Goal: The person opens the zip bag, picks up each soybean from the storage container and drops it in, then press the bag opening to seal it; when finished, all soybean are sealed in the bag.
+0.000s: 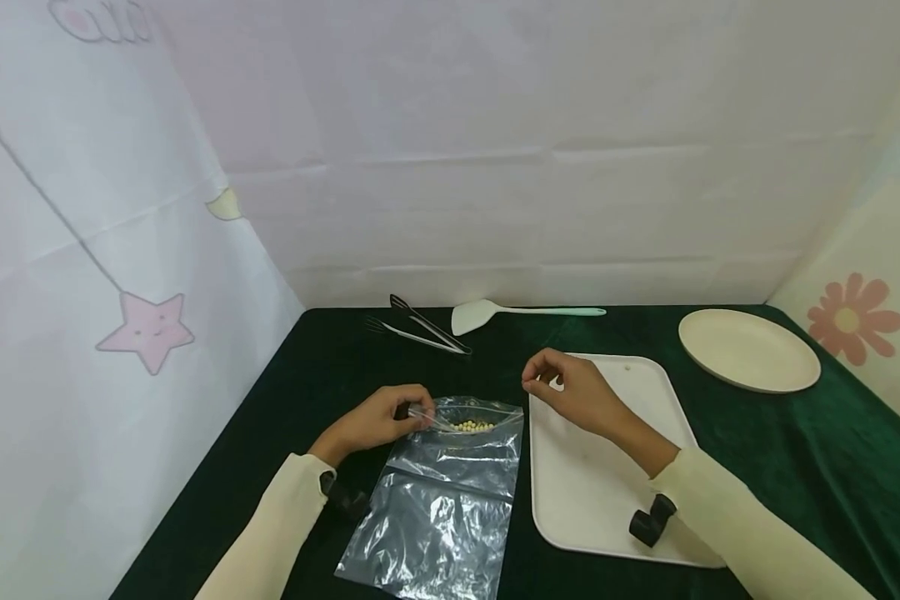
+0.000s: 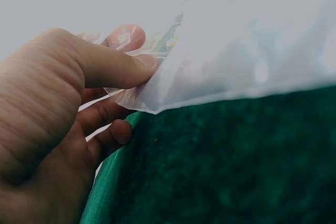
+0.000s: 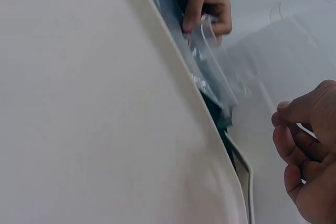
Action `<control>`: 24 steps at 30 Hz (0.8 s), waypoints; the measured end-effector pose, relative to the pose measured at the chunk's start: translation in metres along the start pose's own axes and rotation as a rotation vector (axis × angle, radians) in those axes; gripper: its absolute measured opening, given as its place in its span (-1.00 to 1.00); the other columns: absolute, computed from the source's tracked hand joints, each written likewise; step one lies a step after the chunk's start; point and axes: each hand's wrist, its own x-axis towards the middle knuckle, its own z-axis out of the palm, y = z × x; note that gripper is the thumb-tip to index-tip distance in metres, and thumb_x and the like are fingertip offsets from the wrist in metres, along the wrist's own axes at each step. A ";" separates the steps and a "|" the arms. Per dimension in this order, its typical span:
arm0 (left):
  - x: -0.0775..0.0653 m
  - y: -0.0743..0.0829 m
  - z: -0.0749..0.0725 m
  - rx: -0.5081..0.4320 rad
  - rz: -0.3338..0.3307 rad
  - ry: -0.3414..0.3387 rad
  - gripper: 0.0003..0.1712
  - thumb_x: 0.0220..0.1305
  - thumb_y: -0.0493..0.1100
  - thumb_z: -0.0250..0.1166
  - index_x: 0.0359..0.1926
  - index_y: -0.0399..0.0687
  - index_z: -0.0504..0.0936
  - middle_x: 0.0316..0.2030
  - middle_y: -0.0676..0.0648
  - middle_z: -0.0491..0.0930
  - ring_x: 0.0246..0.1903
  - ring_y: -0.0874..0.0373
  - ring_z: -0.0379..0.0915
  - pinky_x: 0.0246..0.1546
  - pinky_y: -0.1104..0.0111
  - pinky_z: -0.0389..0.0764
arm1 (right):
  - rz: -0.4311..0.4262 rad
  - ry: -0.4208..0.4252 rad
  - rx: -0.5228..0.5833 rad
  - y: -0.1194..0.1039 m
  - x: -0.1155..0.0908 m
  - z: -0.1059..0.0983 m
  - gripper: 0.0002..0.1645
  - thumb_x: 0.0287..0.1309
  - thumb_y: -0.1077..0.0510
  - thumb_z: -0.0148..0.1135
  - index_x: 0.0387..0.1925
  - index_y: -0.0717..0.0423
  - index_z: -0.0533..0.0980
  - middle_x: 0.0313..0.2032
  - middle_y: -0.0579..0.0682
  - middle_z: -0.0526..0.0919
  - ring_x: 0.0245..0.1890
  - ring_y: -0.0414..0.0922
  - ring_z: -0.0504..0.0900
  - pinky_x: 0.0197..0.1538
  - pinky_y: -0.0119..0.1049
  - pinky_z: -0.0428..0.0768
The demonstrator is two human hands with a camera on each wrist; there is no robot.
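A clear zip-lock bag lies on the dark green cloth, its mouth parted at the far end. Small, round, pale yellow beans show inside, near that opening. My left hand pinches the bag's left top corner between thumb and fingers, seen close up in the left wrist view. Over the left edge of a white tray, my right hand has thumb and index fingertips together, to the right of the bag's mouth. I cannot tell whether something tiny sits between those fingertips.
Behind the bag lie metal tongs and a white spatula with a pale green handle. An oval cream plate rests at the back right. One small pale bit lies near the tray's far edge. Printed curtains enclose the table.
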 end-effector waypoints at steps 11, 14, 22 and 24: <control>-0.004 0.003 0.000 -0.018 -0.005 0.008 -0.82 0.37 -0.46 0.21 -0.11 -0.15 0.60 -0.19 -0.13 0.59 -0.26 0.05 0.47 -0.21 0.27 0.55 | 0.089 0.085 -0.148 0.040 -0.004 -0.045 -0.85 0.30 0.14 0.35 -0.13 -0.08 0.56 -0.24 -0.15 0.66 -0.18 -0.11 0.58 -0.16 -0.12 0.55; -0.004 0.015 -0.001 -0.034 -0.013 0.007 -0.83 0.36 -0.49 0.20 -0.13 -0.21 0.60 -0.20 -0.18 0.58 -0.25 0.01 0.47 -0.19 0.26 0.53 | 0.115 0.095 -0.184 0.054 -0.003 -0.058 -0.85 0.31 0.15 0.33 -0.11 -0.04 0.56 -0.23 -0.10 0.67 -0.19 -0.10 0.59 -0.18 -0.12 0.53; -0.005 0.029 -0.003 -0.034 -0.007 0.007 -0.84 0.36 -0.48 0.20 -0.14 -0.21 0.60 -0.19 -0.18 0.58 -0.24 0.03 0.47 -0.16 0.26 0.54 | 0.193 0.079 -0.269 0.085 -0.004 -0.083 -0.85 0.36 0.18 0.25 -0.07 0.07 0.56 -0.18 0.04 0.68 -0.18 -0.02 0.60 -0.17 -0.06 0.55; -0.004 0.029 -0.003 -0.036 -0.011 0.005 -0.85 0.37 -0.48 0.20 -0.14 -0.22 0.60 -0.19 -0.18 0.58 -0.24 0.04 0.47 -0.16 0.27 0.54 | 0.221 0.067 -0.290 0.089 -0.005 -0.086 -0.85 0.36 0.21 0.24 -0.08 0.10 0.57 -0.17 0.07 0.68 -0.16 0.01 0.59 -0.15 -0.03 0.56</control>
